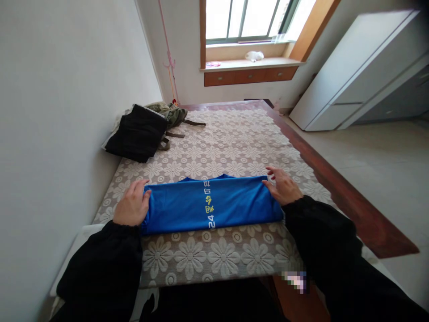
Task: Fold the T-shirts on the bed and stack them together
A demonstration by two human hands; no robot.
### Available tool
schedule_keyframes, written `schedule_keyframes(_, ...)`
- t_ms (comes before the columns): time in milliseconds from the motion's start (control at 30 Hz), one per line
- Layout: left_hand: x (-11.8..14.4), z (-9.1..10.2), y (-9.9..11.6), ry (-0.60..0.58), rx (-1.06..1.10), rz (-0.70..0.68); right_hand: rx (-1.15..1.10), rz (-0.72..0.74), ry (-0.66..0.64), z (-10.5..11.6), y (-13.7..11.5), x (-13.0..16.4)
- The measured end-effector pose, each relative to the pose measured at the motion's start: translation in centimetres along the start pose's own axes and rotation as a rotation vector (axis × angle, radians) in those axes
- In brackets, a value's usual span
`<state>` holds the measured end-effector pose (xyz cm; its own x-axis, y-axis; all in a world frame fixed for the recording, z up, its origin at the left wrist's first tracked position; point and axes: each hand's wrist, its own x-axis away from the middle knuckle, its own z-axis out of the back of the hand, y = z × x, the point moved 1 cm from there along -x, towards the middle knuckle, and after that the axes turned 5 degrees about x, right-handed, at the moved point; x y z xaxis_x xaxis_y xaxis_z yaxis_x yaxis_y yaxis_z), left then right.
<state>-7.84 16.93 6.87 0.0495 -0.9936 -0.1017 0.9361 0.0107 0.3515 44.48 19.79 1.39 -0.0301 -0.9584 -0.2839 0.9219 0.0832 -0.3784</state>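
Note:
A blue T-shirt (177, 205) lies folded into a long flat strip across the near part of the table. White and yellow lettering runs down its middle, and a bit of collar edge pokes out along its far side. At the strip's left end rests my left hand (131, 205), its thumb on the fabric's edge and its fingers apart from the thumb. My right hand (284, 186) is at the far right corner, thumb touching the cloth and fingers stretched out, open. Neither hand appears to grip the shirt.
A flower-patterned lace cloth (228, 134) covers the wooden table (362, 210). Black folded fabric (137, 134) and an olive strapped bag (170, 114) lie by the left wall. Beyond are a window sill (231, 65) and a white refrigerator (348, 67).

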Motion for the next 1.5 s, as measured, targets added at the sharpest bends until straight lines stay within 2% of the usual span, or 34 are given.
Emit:
schedule_keyframes(67, 1.8, -0.2, 2.8, -0.003, 0.033, -0.177, -0.002, 0.159, 0.023, 0.7, -3.6, 1.3)
schedule_keyframes(167, 4.2, -3.0, 7.9, -0.075, 0.106, -0.36, -0.106, 0.337, -0.074, -0.4, -10.4, 3.5)
schedule_keyframes(267, 5.1, -7.3, 12.0, -0.164, 0.118, -0.407, -0.082, 0.437, -0.131, -3.4, -15.9, 5.1)
schedule_keyframes(367, 5.0, -10.6, 13.4, -0.133, 0.096, -0.381, 0.046, 0.449, -0.159, -6.2, -18.0, 5.6)
schedule_keyframes(467, 4.6, -11.8, 12.6, -0.1, 0.055, -0.347, 0.153, 0.383, -0.176, -7.7, -17.2, 5.6)
schedule_keyframes(600, 4.8, -11.3, 10.2, -0.11, -0.012, -0.346, 0.215, 0.313, -0.196, -8.0, -15.1, 5.8)
schedule_keyframes(733, 5.1, -9.9, 7.8, -0.088, -0.081, -0.27, 0.256, 0.263, -0.181, -7.4, -12.3, 6.0)
schedule_keyframes(867, 5.0, -8.7, 5.3, -0.067, -0.116, -0.201, 0.277, 0.223, -0.148, -6.3, -8.3, 5.9)
schedule_keyframes(1033, 4.9, -8.0, 2.6, -0.043, -0.101, -0.204, 0.323, 0.171, -0.151, -4.7, -3.9, 5.5)
schedule_keyframes(1167, 5.0, -8.0, 1.6, -0.022, -0.077, -0.226, 0.326, 0.169, -0.197, -3.9, -2.9, 5.5)
schedule_keyframes(1500, 5.3, -7.8, 0.5, -0.007, -0.076, -0.203, 0.339, 0.163, -0.253, -3.7, -2.9, 5.5)
